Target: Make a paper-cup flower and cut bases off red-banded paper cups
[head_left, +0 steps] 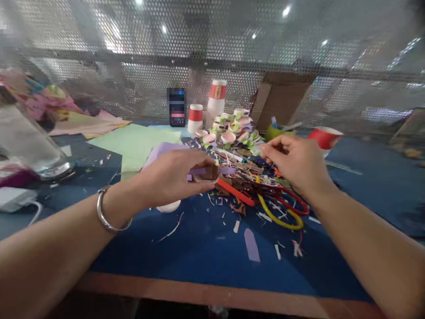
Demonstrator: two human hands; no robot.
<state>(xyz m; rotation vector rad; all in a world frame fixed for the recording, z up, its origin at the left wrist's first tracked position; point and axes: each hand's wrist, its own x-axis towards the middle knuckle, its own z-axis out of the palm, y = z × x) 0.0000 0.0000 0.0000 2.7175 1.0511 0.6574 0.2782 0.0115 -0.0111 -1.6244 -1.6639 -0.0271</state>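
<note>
Along the table's near edge runs a reddish-brown border (229, 288), and on the blue tabletop (206, 248) just beyond lies a pointed purple paper strip (252, 246) among white scraps. The left hand (175, 173), a silver bracelet (100, 208) at its wrist, curls its thumb and fingers around a small brown round piece (207, 173), gripping its side above the table; the gap between them is just its width. An orange-red strip (237, 192) and a yellow cord (282, 221) lie to its right. The right hand (295, 161) has its thumb and forefinger brought close together over the scrap pile; blur makes it hard to tell whether they pinch anything. A red-and-white cup (325, 137) stands behind it. Farther back are small decorated cups (229, 135), a phone (177, 107) with a pixelated screen, and a cup stack (217, 95) bearing a gold panel, its lettering too small to read.
</note>
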